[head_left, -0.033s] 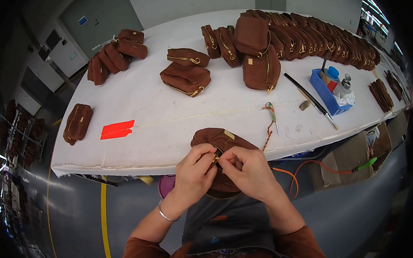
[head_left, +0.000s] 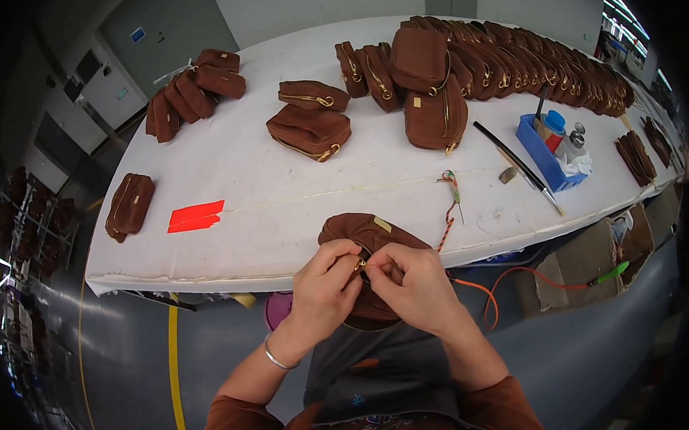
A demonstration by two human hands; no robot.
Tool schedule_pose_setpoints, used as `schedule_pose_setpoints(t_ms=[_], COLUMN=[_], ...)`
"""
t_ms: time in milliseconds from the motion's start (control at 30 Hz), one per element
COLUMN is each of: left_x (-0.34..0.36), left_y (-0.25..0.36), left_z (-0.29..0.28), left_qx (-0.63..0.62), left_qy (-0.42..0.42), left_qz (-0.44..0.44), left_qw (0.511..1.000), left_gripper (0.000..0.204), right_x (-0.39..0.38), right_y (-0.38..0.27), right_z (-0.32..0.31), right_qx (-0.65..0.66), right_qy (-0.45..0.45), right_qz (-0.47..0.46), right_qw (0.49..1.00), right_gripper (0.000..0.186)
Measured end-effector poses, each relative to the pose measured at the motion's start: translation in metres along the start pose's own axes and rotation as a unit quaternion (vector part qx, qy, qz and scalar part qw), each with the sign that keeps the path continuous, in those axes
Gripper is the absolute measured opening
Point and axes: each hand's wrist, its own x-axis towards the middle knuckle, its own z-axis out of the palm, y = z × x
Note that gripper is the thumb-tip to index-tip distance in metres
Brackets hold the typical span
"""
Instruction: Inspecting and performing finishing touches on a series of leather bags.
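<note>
A brown zippered pouch (head_left: 359, 229) with a small gold-coloured plate lies at the table's near edge and hangs partly over it. My left hand (head_left: 323, 289) is closed on the pouch beside the zip opening. Right next to it, the thumb and fingers of my right hand (head_left: 416, 286) are pinched together at the same opening. A gold-coloured zip fitting (head_left: 360, 266) shows between the two hands. My fingers hide exactly which part of the zip each one grips.
The white-covered table (head_left: 259, 242) bears a red tape patch (head_left: 196, 216), brown pouches (head_left: 310, 131), a long row of pouches (head_left: 520, 65), a cord-tied awl-like tool (head_left: 453, 189), a black brush (head_left: 519, 167) and a blue tray (head_left: 543, 151) of bottles. Cardboard boxes (head_left: 572, 275) stand at the right.
</note>
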Motion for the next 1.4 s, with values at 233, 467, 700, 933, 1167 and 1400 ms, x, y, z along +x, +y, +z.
schedule_pose_setpoints(t_ms=[233, 467, 700, 933, 1167, 1400], left_x=[0.001, -0.005, -0.014, -0.03, -0.033, -0.032], left_y=[-0.011, -0.047, -0.063, -0.065, -0.06, -0.065], left_z=[0.008, -0.014, -0.002, -0.001, 0.003, 0.005], left_qx=[-0.045, 0.038, -0.07, -0.098, -0.078, -0.082], left_qy=[0.038, 0.155, 0.123, 0.132, 0.157, 0.173], left_qz=[-0.074, -0.162, -0.243, -0.33, -0.36, -0.361], left_qw=[0.996, 0.974, 0.96, 0.929, 0.916, 0.913], left_gripper=[0.021, 0.016, 0.024, 0.026, 0.025, 0.026], right_x=[0.005, -0.008, -0.012, 0.002, 0.018, 0.047], right_y=[0.034, 0.059, 0.128, 0.12, 0.096, 0.125], right_z=[-0.005, -0.066, -0.167, -0.179, -0.196, -0.192], right_qx=[0.102, -0.074, -0.466, -0.625, -0.442, -0.395], right_qy=[0.082, 0.148, 0.156, -0.126, -0.001, 0.07], right_qz=[0.045, 0.008, -0.025, -0.038, 0.015, 0.065], right_qw=[0.99, 0.986, 0.87, 0.769, 0.897, 0.914], right_gripper=[0.005, 0.008, 0.008, 0.009, 0.017, 0.034])
